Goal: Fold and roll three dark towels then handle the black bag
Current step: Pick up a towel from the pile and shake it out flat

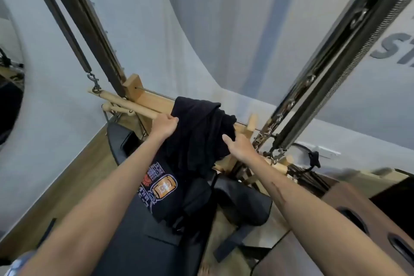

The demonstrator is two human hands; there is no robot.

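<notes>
While a dark, limp cloth towel point(197, 132) hangs draped over the pale wooden bar point(134, 106) of an exercise frame, the person reaches both bare arms forward to it. The left hand point(164, 124) has its fingers curled onto the towel's left edge where it lies against the bar, and the right hand point(238, 145) pinches the fabric at its right side, lower down. Below the towel, a black fabric bag with an orange and white printed emblem point(165, 188) lies on the black padded platform point(139, 251), its strap trailing toward the wooden floor; whether further towels lie among this dark pile cannot be told. A brown wooden box with slot handles point(349, 231) stands at the right, and metal springs point(336, 67) slant up from the frame. Judging by the grip, the step in hand is taking a towel off the bar, with folding not yet begun. The next move probably calls for lifting the cloth clear of the bar without snagging, then spreading it flat on the platform.
</notes>
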